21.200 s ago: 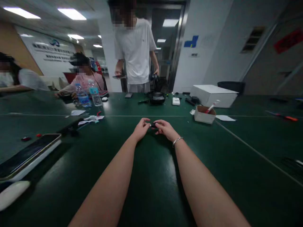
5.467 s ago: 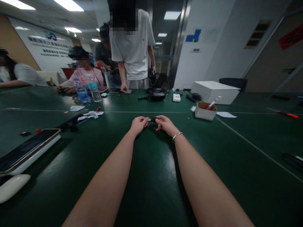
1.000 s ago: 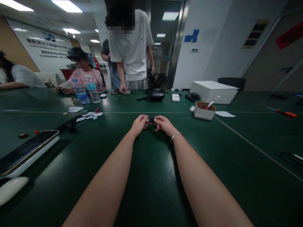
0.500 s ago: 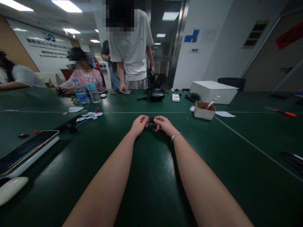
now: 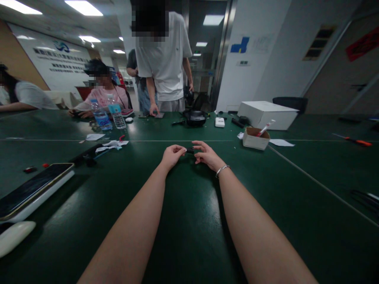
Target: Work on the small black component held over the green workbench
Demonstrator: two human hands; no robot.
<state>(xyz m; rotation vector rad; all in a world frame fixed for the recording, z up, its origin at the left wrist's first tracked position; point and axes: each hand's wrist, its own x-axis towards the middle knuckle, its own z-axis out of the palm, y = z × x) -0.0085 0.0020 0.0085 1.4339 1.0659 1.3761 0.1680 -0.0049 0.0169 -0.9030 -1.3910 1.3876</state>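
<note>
- pinching small black piece (image 5: 190, 150) in left hand (image 5: 172, 156);
- holding right hand (image 5: 209, 157) spread, just beside its free end;
- might drop piece onto table (image 5: 191, 205) below hands, from one-sided pinch

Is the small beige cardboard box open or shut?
Open: no lid covers the box, and a slim red and clear tube sticks out.
</note>
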